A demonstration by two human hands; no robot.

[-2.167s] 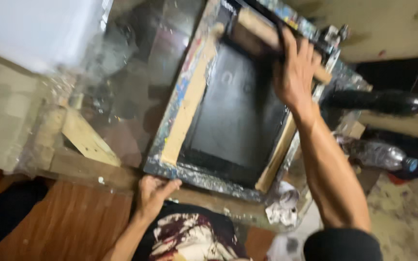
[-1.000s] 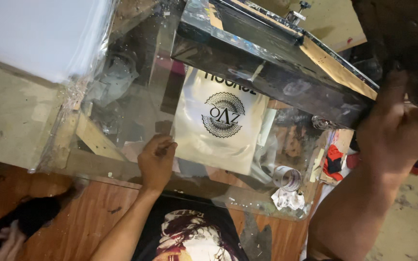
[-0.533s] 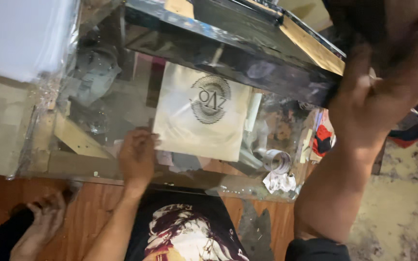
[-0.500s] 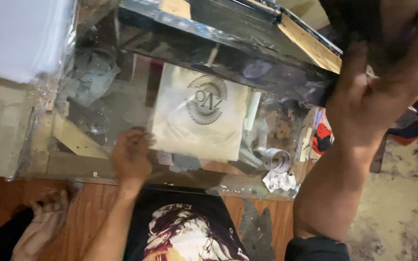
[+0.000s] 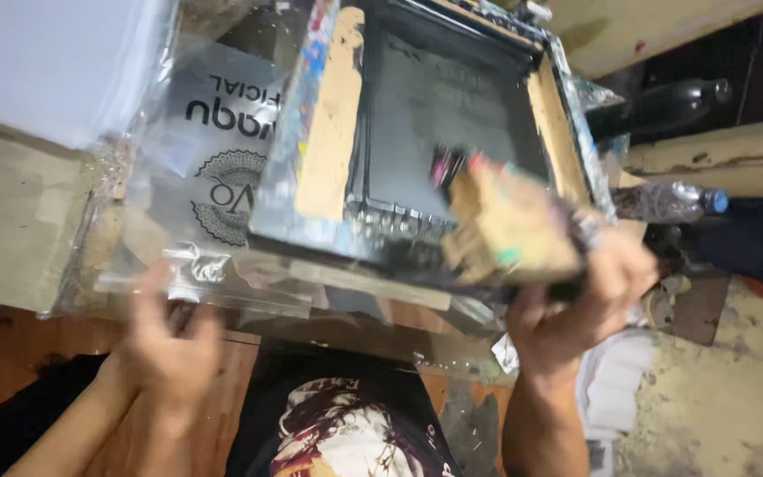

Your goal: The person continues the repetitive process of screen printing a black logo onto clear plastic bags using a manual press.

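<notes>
left hand (image 5: 165, 349) blurred, screen frame (image 5: 417, 141) hiding print

We found the raised printing frame (image 5: 426, 141) covering the table's middle; only the left strip beside the printed sheet (image 5: 222, 150) lay open.

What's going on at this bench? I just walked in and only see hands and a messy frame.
A person is working a screen-printing frame at a plastic-covered table. Their right hand grips the frame's near edge together with a paint-smeared wooden squeegee, the frame tilted over the bench. Their left hand, blurred, is at the table's near edge beside a sheet with a black printed design that shows to the frame's left. Two plastic bottles lie off to the right.
</notes>
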